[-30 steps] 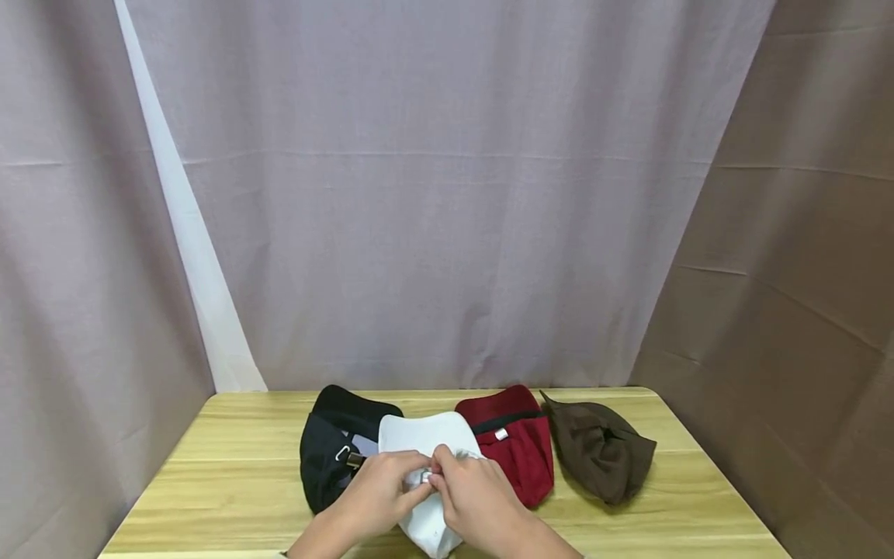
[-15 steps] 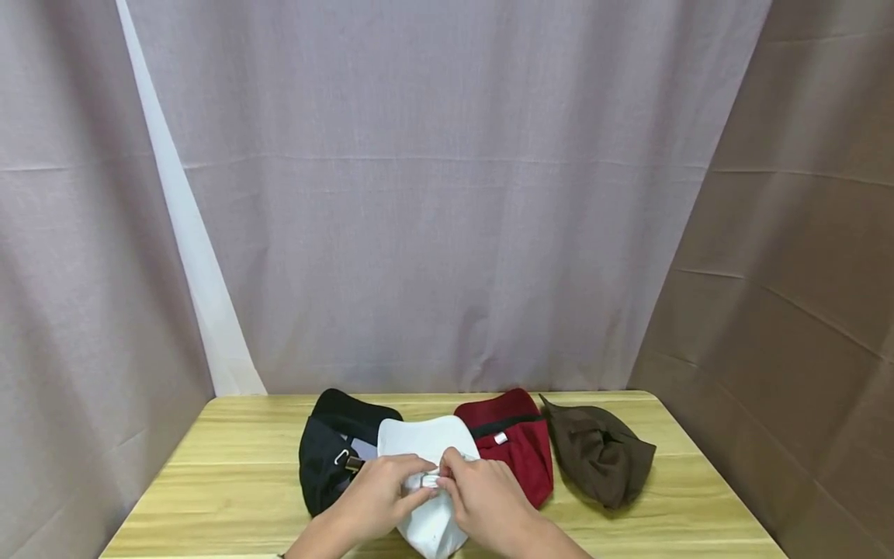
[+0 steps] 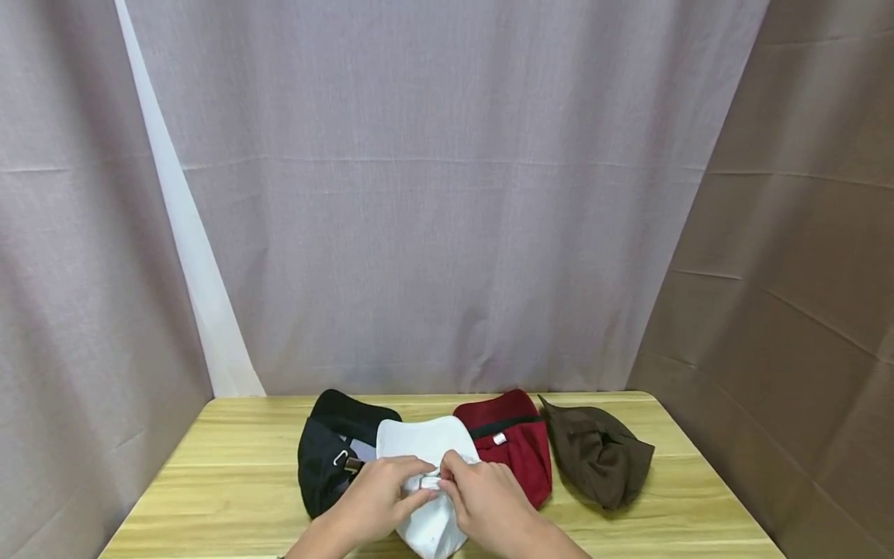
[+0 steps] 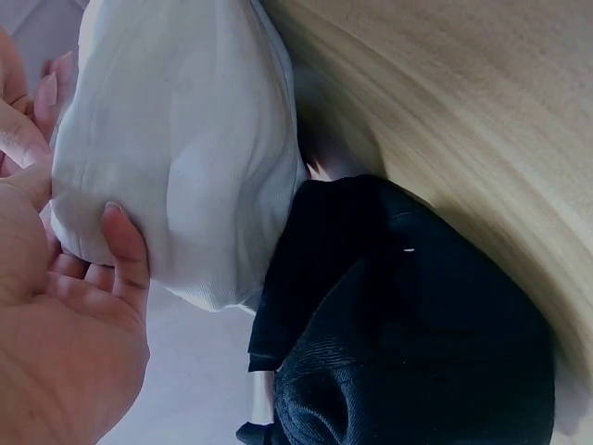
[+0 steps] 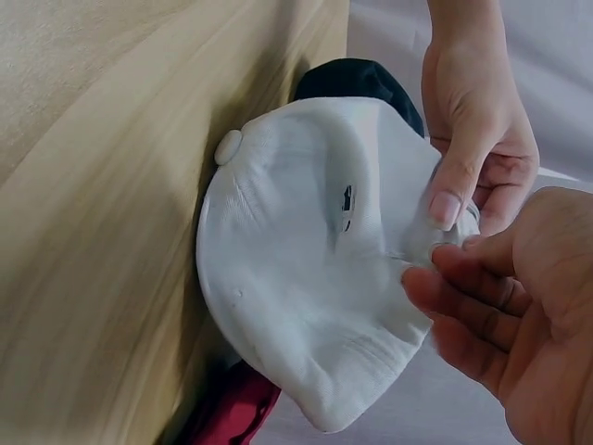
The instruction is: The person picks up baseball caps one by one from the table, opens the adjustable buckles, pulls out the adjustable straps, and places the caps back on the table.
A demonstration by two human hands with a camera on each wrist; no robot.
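A white baseball cap (image 3: pixel 424 437) lies at the front of the table, its brim pointing away and its crown nearest me. At the cap's back opening, my left hand (image 3: pixel 377 491) pinches the edge between thumb and fingers. Opposite it, my right hand (image 3: pixel 489 494) pinches the end of the white adjustment strap (image 3: pixel 429 483). A small gap with the strap across it separates the two sets of fingertips. The right wrist view shows the crown's round top button (image 5: pixel 228 146) and a small dark mark (image 5: pixel 348 206) on the cloth.
A black cap (image 3: pixel 323 458) with a metal buckle sits left of the white one, partly behind my left hand. To the right are a dark red cap (image 3: pixel 522 458) and a crumpled brown hat (image 3: pixel 599 456). Grey curtains (image 3: pixel 447 233) hang behind the wooden table (image 3: pixel 202 481).
My right fingertips have drawn slightly right, away from the left ones, so more of the strap shows between them. The left hand and the other hats have stayed put.
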